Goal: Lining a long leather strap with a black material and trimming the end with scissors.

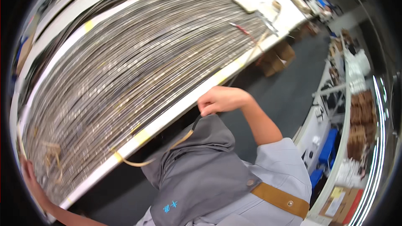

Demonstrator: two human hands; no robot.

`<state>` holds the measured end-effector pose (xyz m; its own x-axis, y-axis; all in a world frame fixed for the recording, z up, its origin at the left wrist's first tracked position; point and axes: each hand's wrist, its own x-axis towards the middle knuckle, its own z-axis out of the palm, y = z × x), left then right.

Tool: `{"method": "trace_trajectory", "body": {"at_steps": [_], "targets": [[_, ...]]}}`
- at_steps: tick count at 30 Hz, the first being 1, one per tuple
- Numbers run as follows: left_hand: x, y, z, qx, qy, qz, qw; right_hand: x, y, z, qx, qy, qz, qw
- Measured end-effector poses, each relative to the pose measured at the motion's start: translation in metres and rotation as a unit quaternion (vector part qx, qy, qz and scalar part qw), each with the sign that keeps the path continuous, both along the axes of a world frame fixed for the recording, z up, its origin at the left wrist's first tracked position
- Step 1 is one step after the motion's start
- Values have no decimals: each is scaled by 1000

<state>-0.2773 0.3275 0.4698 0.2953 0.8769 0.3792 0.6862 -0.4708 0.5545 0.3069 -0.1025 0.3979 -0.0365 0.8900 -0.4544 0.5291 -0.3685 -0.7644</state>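
My right hand [217,100] is closed on a thin cord [180,143], black near the fingers and tan farther along, which hangs over my grey apron [197,184] and loops toward the table's front edge. At the far left, my left hand [32,175] reaches to the left end of many long, thin cables [138,46] laid side by side on the white table [167,116]; its fingers are blurred near the rim. A loose tan strip [54,155] lies on the cables near that hand.
Tools and small items [247,4] lie at the table's far right end. Cardboard boxes [278,56] sit beside it over the dark floor [293,88]. Shelving [343,100] with blue bins [328,146], brown stacks and white bundles runs along my right.
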Motion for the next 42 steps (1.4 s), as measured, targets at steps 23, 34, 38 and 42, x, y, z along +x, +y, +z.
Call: {"method": "trace_trajectory", "body": {"at_steps": [23,34,38,42], "targets": [[217,-259,-101,-561,-98,-230,789,-79,53,-26,-22,161,-33,986],[230,-275,-107,-669,-156,-276,672,-103,63,-30,-61,146,-23,987],[236,-284,-120,-651,-210,-283,673,-110,57,-38,44,135,-42,989],[240,-288,-119,-652,-237,-271,668,-127,50,-23,321,-37,-8,946]]}}
